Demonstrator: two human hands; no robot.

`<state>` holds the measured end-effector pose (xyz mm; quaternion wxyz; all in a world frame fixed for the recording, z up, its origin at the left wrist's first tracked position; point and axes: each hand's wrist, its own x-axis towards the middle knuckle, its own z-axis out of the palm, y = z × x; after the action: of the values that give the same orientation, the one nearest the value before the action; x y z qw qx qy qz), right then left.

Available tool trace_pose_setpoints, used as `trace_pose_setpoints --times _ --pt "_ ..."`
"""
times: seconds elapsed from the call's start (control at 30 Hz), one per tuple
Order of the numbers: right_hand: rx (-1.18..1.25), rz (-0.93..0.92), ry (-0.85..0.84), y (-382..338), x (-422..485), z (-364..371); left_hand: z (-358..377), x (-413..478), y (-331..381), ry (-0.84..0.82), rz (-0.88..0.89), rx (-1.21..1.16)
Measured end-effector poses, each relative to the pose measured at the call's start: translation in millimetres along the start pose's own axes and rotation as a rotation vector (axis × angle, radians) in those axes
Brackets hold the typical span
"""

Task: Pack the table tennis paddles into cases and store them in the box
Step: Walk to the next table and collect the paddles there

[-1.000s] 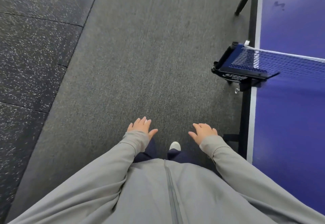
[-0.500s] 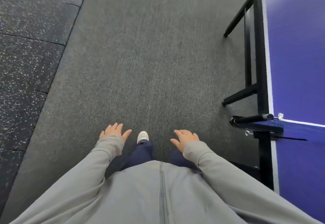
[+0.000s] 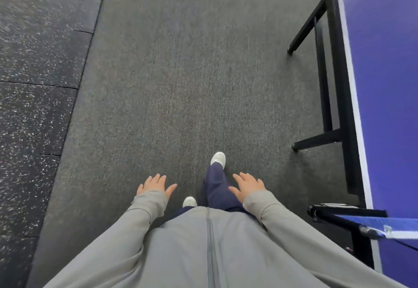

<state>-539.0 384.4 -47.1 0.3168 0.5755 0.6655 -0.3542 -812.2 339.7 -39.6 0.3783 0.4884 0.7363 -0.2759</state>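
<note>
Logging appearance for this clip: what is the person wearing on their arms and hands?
Long, loose light grey sleeves cover both arms, the left sleeve and the right sleeve, each with a curved seam just above the cuff. They belong to a grey top with a zip down the front. The left hand and right hand are bare: no gloves, ring or watch shows.

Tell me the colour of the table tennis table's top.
The table top is deep blue with a white edge line, seen in the head view, the only one.
</note>
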Motion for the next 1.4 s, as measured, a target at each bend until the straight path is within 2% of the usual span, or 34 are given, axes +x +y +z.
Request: trace_pose_setpoints --times 0.13,0.37,0.67,0.83,1.03,1.2,1.4 --pt "0.078 0.037 0.024 28 37 -54 -62 35 53 0.025 0.036 0.052" --pt "0.290 0.130 0.075 86 71 -147 -169 82 154 0.137 0.220 0.037" --pt "0.625 0.293 0.014 128 103 -193 -245 146 193 0.083 0.240 0.047" --pt "0.628 0.335 -0.020 119 156 -259 -312 214 203 0.065 0.214 0.156" --pt "0.605 0.276 0.027 91 229 -388 -419 283 220 0.072 0.263 0.271" --pt "0.571 0.167 0.129 74 280 -488 -496 321 240 0.101 0.248 0.196" --pt "0.456 0.140 0.109 86 327 -553 -546 352 267 0.100 0.247 0.241"
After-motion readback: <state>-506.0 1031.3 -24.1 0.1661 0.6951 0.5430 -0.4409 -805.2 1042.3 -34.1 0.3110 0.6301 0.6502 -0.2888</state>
